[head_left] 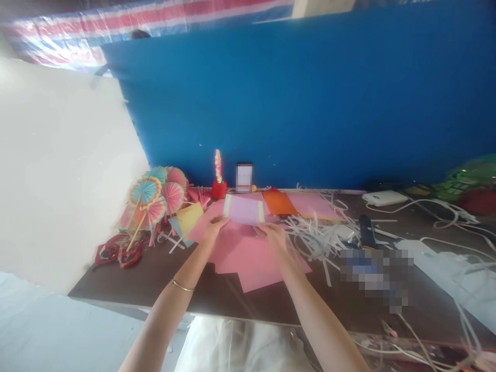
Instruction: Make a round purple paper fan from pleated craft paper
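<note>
A lilac paper sheet (244, 209) with yellow and pale blue strips along its two sides is stretched between my hands. My left hand (217, 226) pinches its lower left corner; a thin bangle circles that wrist. At the lower right corner, my right hand (273, 233) has its fingers closed on the same sheet. A small dark thing shows by the right fingertips, too blurred to name. Beneath both hands lie several overlapping pink paper sheets (248, 256). An orange sheet (279, 202) lies just behind, to the right.
Folded paper fans (145, 191) and a red packet (120, 250) sit at the left, near yellow paper (189, 218). A phone-like screen (244, 178) stands behind, beside a red holder (219, 189). White paper strips (320, 235) and cables (445, 209) sprawl rightward. A blue panel (290, 103) rises behind.
</note>
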Tool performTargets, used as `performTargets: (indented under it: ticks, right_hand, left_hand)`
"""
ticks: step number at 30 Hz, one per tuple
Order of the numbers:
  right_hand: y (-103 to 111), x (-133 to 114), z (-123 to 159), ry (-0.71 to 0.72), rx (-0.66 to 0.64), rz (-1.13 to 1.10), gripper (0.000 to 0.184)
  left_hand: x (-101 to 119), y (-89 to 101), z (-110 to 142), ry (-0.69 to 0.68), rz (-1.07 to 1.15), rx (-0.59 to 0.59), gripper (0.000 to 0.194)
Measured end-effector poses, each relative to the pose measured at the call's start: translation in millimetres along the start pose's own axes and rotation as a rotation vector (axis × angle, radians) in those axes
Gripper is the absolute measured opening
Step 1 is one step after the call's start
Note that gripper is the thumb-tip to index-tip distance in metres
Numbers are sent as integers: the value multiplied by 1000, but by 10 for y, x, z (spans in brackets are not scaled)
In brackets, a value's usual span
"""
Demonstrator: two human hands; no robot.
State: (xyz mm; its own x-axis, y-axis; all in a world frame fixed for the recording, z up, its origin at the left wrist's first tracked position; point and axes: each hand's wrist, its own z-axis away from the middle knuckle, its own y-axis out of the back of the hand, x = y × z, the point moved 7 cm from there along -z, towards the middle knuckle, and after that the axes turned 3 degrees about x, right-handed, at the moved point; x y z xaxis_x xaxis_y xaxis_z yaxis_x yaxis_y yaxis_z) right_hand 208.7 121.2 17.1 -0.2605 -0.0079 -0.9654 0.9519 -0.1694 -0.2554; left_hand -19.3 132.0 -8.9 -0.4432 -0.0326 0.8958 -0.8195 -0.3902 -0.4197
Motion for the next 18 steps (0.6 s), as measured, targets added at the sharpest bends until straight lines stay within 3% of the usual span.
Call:
performTargets:
  ticks: [3, 8, 12, 18]
  right_hand:
    - [-33, 17, 24, 13, -22, 20, 26]
    - [-40, 17, 63, 2, -25, 47, 21]
    - [-51, 13, 79, -25, -20, 38, 21]
    - [-93, 64, 56, -46, -35, 33, 27]
  left_hand:
    - [-17, -57, 60, 30, 100, 6, 29]
    - [-58, -285, 231, 159, 85, -220, 13]
    - [-51, -262, 248, 147, 87, -167, 4]
    - [-68, -222, 231, 117, 61, -81, 9]
